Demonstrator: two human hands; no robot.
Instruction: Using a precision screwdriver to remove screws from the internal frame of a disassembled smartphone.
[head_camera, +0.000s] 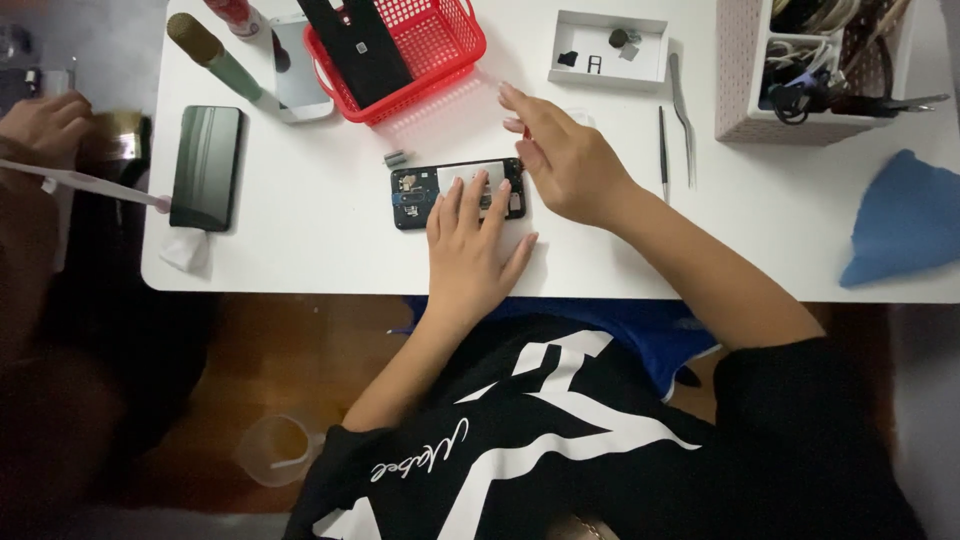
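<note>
We have the opened phone (458, 193) lying flat near the middle of the white table (330, 250), its back cover off and its dark boards and a pale metal plate showing; our left hand (470, 250) lies flat on it, fingers spread and pressing down, gripping nothing; our right hand (565, 160) hovers at the phone's right end, thumb and forefinger pinched narrow on something small and reddish that we cannot make out. We judge the step in hand to be fine work on the innards at that right end, the phone held steady the while; whatever follows calls for a light, exact touch and a firm left palm, since the parts are tiny.

Just beside the right hand lie slim tweezers (682, 115) and a thin dark probe (662, 150); a small grey part (396, 158) sits just left of the phone; a shallow white tray (655, 60) beyond holds a few dark bits. The red mesh basket (440, 45) holds a black slab; a whole dark phone (206, 167) lies well to the left, a white one (295, 85) beside the basket; a pale perforated bin (740, 70) of tools stands at the far right, with a blue cloth (905, 225) near it. Another person's hand (45, 130) works at the left edge; no labels are legible.
</note>
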